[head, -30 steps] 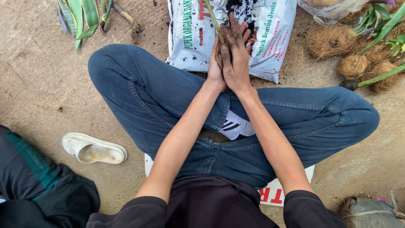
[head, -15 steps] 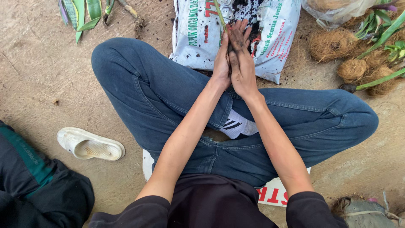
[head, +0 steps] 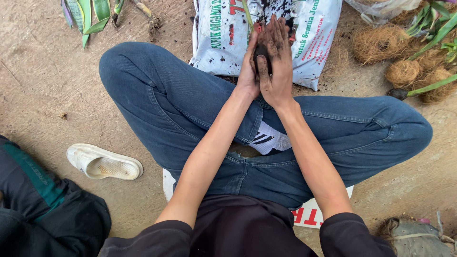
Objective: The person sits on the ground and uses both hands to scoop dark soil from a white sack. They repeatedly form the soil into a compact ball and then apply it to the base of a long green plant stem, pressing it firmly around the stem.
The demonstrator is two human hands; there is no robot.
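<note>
Both my hands press together around a dark soil ball (head: 261,51): left hand (head: 248,71) on one side, right hand (head: 276,62) wrapped over the other, a green stem (head: 247,14) poking out above. They hover over the white sack (head: 304,43), above my crossed legs (head: 190,114).

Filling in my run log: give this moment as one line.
hands: left hand and right hand pressed around dark soil clump | stem: thin green stalk | below: white printed fertiliser sack
</note>
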